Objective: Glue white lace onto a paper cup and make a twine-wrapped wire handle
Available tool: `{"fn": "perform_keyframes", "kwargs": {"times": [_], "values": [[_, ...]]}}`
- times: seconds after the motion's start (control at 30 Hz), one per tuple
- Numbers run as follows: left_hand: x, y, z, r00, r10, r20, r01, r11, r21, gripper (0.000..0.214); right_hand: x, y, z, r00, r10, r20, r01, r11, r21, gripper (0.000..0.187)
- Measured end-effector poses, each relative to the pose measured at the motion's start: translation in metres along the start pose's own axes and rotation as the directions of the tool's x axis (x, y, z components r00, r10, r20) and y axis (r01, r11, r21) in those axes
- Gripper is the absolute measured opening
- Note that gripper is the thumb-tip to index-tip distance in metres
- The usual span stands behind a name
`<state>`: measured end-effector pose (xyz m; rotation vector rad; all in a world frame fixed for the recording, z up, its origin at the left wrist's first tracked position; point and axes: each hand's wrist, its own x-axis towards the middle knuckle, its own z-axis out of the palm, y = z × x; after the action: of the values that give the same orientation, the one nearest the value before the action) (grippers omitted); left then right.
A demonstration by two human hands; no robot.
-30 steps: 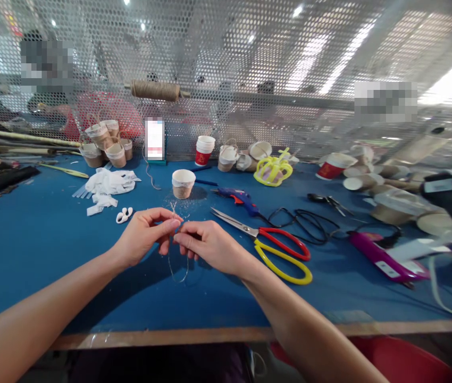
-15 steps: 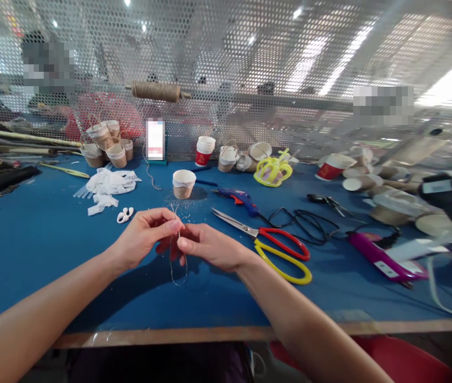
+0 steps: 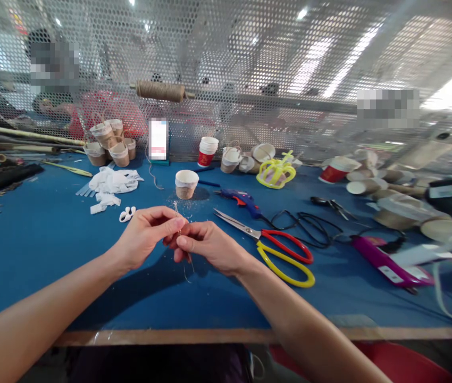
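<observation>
Between my two hands runs a thin piece of twine (image 3: pixel 189 258), its frayed upper end sticking up above the fingers and loose ends hanging below. My left hand (image 3: pixel 149 232) pinches it near the top between thumb and fingers. Just below and to the right, my right hand (image 3: pixel 206 244) is closed on the same twine with thumb against fingers. Beyond the hands stands a small paper cup (image 3: pixel 186 187) with a brown wrapped side and a white band under the rim. Scissors (image 3: pixel 258 233) with one red and one yellow handle lie to the right, blades apart.
A blue glue gun (image 3: pixel 242 201) with a black cord lies behind the scissors. White lace strips (image 3: pixel 114 181) and a small white coil (image 3: pixel 127 214) are left. Several wrapped cups (image 3: pixel 119 154), a phone (image 3: pixel 158 139), red cups (image 3: pixel 206 156) and a yellow basket frame (image 3: pixel 276 173) line the mesh. A purple power strip (image 3: pixel 389 263) lies right.
The loop of twine hanging below my hands has drawn up into short loose ends. Both hands keep their pinch, and the view has shifted slightly.
</observation>
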<state>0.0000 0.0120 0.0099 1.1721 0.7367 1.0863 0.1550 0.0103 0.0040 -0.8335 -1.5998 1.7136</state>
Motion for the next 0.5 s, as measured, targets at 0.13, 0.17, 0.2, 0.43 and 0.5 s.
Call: {"fn": "perform_keyframes", "kwargs": {"times": [0.13, 0.17, 0.2, 0.43, 0.5], "values": [[0.0007, -0.0001, 0.0002, 1.0, 0.008, -0.009, -0.007, 1.0, 0.012, 0.013, -0.0001, -0.0001, 0.0008, 1.0, 0.009, -0.03, -0.009, 1.0, -0.009, 0.026], [0.0011, -0.0003, 0.0001, 1.0, 0.006, -0.014, -0.006, 1.0, 0.016, 0.013, -0.0001, 0.0001, 0.0008, 0.999, 0.01, -0.035, -0.011, 1.0, -0.013, 0.026], [0.0017, -0.0007, -0.0001, 1.0, 0.005, -0.016, -0.005, 1.0, 0.019, 0.013, -0.0002, 0.0002, 0.0007, 0.999, 0.011, -0.039, -0.012, 1.0, -0.015, 0.026], [0.0046, -0.0047, -0.0035, 1.0, 0.025, 0.001, -0.025, 0.999, 0.028, 0.014, -0.0005, 0.0001, 0.0001, 0.999, 0.024, -0.046, -0.027, 0.998, -0.053, 0.022], [0.0042, -0.0052, -0.0037, 0.999, 0.033, 0.0, -0.033, 0.999, 0.022, 0.015, -0.0004, 0.0001, 0.0002, 0.998, 0.024, -0.051, -0.027, 0.997, -0.066, 0.022]]}}
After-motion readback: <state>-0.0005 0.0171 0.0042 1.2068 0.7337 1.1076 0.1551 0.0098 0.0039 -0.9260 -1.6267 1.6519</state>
